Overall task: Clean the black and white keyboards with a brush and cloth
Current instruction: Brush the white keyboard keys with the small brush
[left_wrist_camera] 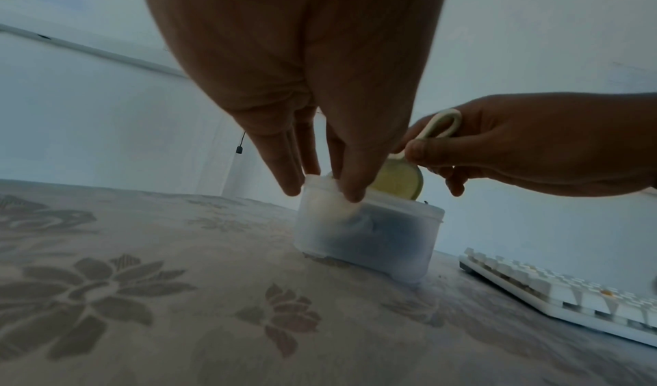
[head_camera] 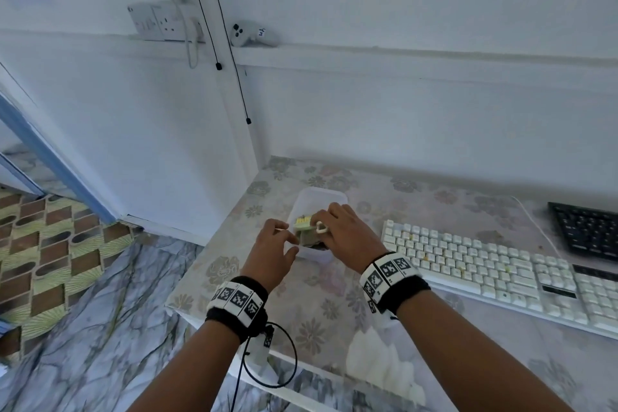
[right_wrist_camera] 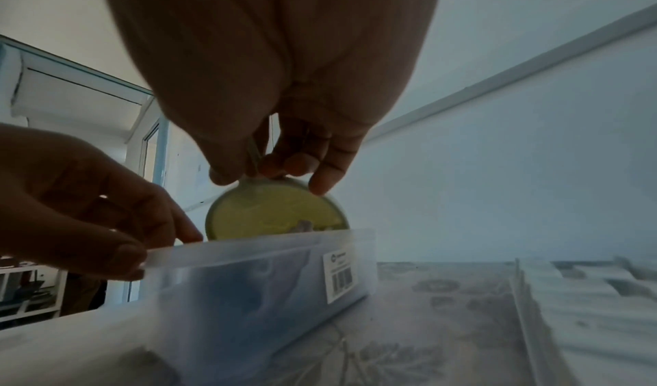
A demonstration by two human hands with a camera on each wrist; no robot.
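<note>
Right grip (head_camera: 347, 234): I see thumb and fingers pinching the brush (right_wrist_camera: 273, 212) by its white loop handle.
Brush: its round yellow-green head hangs just under the right grip, half above the container (head_camera: 317, 196) rim.
Left grip (head_camera: 271, 254): thumb and fingertips pinch the container's rim at a corner.
Container: translucent, under both grips, on the bench (head_camera: 418, 191).
White keyboard (head_camera: 485, 264): just right of the right grip.
Black keyboard (head_camera: 588, 227): farther right.

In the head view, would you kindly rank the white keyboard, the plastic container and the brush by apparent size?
1. white keyboard
2. plastic container
3. brush, partly covered by the right hand, yet clearly smallest
</note>
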